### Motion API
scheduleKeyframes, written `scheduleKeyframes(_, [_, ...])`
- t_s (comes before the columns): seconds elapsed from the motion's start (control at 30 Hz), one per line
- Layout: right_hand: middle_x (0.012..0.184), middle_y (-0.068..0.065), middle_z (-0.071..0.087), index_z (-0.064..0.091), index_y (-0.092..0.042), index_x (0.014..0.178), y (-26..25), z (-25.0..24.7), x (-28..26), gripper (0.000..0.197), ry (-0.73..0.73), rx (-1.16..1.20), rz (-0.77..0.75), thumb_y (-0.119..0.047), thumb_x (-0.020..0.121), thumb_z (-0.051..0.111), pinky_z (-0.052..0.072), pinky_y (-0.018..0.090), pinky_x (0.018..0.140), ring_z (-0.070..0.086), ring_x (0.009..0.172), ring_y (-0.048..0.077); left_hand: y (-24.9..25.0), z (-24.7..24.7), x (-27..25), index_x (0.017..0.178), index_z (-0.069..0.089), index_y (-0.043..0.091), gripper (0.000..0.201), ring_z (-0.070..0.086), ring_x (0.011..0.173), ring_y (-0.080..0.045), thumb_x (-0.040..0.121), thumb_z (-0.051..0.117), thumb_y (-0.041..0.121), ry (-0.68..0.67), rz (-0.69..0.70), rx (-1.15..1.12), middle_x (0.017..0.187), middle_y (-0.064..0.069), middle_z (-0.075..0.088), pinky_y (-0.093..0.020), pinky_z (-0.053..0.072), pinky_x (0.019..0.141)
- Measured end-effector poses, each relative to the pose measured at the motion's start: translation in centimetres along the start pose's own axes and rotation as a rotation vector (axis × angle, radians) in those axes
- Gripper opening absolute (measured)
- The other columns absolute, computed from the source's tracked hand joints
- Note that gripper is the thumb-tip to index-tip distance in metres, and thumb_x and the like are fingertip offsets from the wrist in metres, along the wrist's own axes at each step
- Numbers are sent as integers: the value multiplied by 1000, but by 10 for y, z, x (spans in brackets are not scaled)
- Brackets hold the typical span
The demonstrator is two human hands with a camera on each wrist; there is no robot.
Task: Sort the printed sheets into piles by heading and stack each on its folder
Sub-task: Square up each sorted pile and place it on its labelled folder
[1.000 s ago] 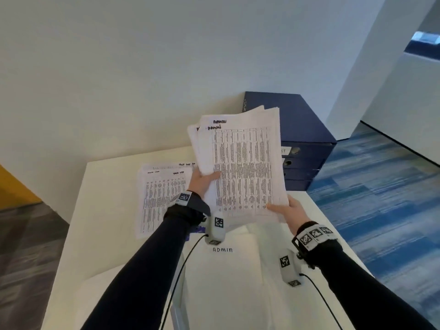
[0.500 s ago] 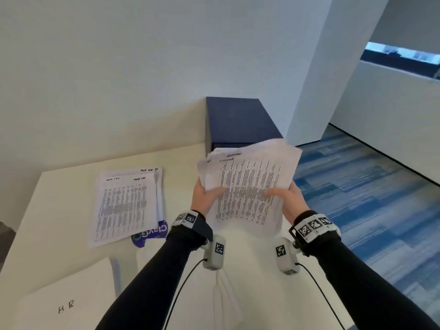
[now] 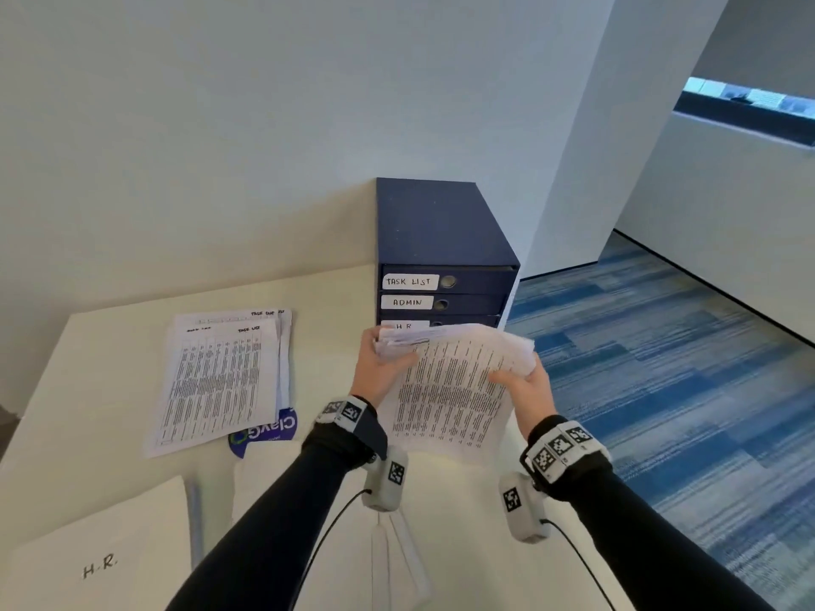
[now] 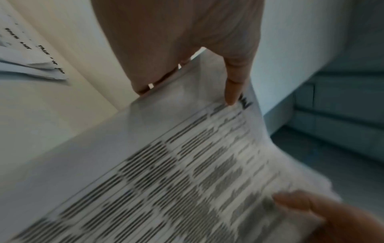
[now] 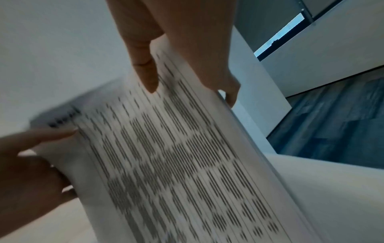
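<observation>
Both hands hold a bundle of printed sheets (image 3: 450, 385) above the white table (image 3: 88, 390), in front of the drawer unit. My left hand (image 3: 383, 368) grips its left top corner, thumb on the printed face (image 4: 187, 164). My right hand (image 3: 525, 383) pinches the right edge, thumb on top (image 5: 166, 156). A pile headed TASK LIST (image 3: 220, 377) lies flat to the left on a folder with a blue logo (image 3: 269, 432). A white folder marked H.R. (image 3: 101, 562) lies at the near left corner. Another white folder (image 3: 282, 482) lies beneath my arms.
A dark blue drawer unit (image 3: 441, 275) stands at the table's far right corner, its drawers labelled TASK LIST, ADMIN and H.R. Walls close the far side. Blue carpet (image 3: 661, 368) lies beyond the table's right edge.
The bundle has come down from a raised, upright hold to a lower, flatter one. My right hand moved from its bottom corner up to the right edge. The view swung right and down.
</observation>
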State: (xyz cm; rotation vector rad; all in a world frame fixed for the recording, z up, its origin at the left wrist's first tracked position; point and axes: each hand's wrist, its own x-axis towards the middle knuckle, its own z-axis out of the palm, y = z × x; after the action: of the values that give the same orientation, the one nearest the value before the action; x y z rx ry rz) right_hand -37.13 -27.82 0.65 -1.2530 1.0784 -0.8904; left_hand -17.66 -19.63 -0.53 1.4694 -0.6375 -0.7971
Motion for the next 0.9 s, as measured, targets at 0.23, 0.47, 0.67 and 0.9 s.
scheduleKeyframes(0.23, [105, 6, 61, 49, -14, 111, -8, 1, 2, 35, 47, 49, -90, 2, 83, 62, 53, 33, 77, 61, 97, 20, 2, 18, 2, 109, 48, 15, 37, 63, 89, -14, 79, 65, -2, 68, 114, 4, 101, -1, 63, -28, 52, 78])
scheduleKeyframes(0.47, [107, 5, 52, 38, -22, 126, -20, -1, 4, 54, 71, -185, -135, -1, 83, 63, 49, 17, 60, 60, 87, 15, -22, 14, 11, 122, 48, 14, 42, 57, 108, -25, 85, 66, 22, -54, 26, 360, 117, -5, 59, -37, 46, 92])
scheduleKeyframes(0.67, [103, -13, 54, 47, -32, 118, -78, -12, 19, 43, -165, -1157, -342, -28, 81, 68, 30, 43, 102, 51, 96, 9, 6, 25, 17, 143, 37, 10, 53, 50, 124, -24, 95, 54, 26, -203, 251, 587, 135, -9, 53, -39, 39, 105])
scheduleKeyframes(0.9, [81, 1, 62, 64, -11, 92, -71, -17, 12, 11, -172, -756, -179, -17, 84, 69, 41, 22, 69, 57, 77, 15, 43, 51, 6, 107, 50, 19, 20, 58, 85, -18, 94, 53, 34, -273, 510, 894, 96, 2, 61, -41, 47, 85])
